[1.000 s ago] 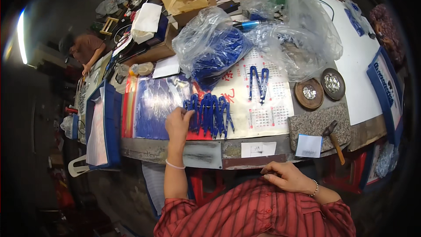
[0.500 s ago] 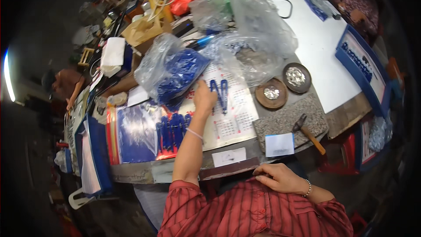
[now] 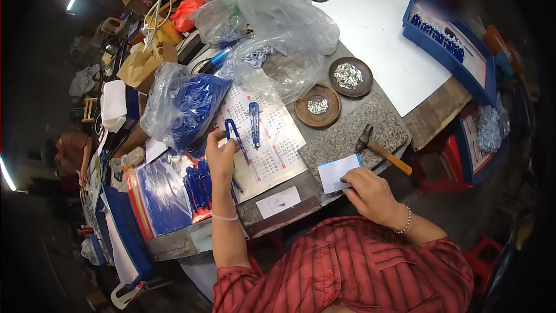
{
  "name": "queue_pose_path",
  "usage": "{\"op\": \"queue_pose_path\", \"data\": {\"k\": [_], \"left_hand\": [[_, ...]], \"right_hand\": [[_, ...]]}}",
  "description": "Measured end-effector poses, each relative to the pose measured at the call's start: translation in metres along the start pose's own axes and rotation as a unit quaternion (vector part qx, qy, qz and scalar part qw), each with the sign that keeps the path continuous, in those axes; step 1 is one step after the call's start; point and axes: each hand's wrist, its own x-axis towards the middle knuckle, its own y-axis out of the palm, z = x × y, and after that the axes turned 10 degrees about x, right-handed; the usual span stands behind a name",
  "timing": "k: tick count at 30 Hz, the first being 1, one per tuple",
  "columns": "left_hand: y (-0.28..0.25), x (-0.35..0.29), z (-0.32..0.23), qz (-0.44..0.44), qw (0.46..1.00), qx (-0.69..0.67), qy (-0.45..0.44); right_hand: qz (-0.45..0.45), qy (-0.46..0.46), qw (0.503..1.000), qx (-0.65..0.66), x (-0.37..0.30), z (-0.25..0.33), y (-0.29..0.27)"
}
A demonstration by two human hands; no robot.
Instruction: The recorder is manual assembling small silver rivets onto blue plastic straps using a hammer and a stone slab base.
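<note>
My left hand (image 3: 220,159) is closed on one pair of blue thread snips (image 3: 234,136), a narrow U-shape held over a printed sheet (image 3: 281,136). A second pair of blue snips (image 3: 254,124) lies to its right on the sheet. Several more blue snips (image 3: 198,184) are in a row left of my wrist. My right hand (image 3: 373,194) pinches the near right edge of a small white card (image 3: 336,175), which rests partly on a speckled stone slab (image 3: 370,122). The thumb tip is partly hidden.
A hammer (image 3: 382,149) lies on the slab. Two round dishes of small metal pieces, a brown one (image 3: 301,107) and a darker one (image 3: 367,69), stand beyond. Plastic bags (image 3: 278,29) crowd the back. A blue tray (image 3: 417,35) is at the right.
My left hand has drawn one pair of snips away from the other. My right hand has moved from near my body to the white card. The view has shifted and turned.
</note>
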Motion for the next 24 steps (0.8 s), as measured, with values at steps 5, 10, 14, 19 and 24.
{"op": "queue_pose_path", "data": {"k": [5,10,14,19,24], "left_hand": [[0.012,-0.082,-0.063,0.072,0.982,-0.168,-0.047],[0.048,-0.169,-0.077,0.207,0.933,-0.255,-0.149],[0.076,-0.202,-0.066,0.275,0.874,-0.343,-0.209],[0.097,-0.215,-0.061,0.281,0.861,-0.362,-0.22],[0.108,-0.219,-0.054,0.318,0.893,-0.251,-0.195]], "right_hand": [[0.032,-0.016,0.999,-0.029,-0.003,-0.016,0.002],[0.066,0.06,0.993,0.082,-0.003,-0.004,-0.012],[0.168,0.229,0.913,0.293,-0.02,-0.006,-0.002],[0.097,0.293,0.859,0.408,-0.049,-0.025,0.021],[0.105,0.327,0.839,0.421,-0.051,-0.025,0.006]]}}
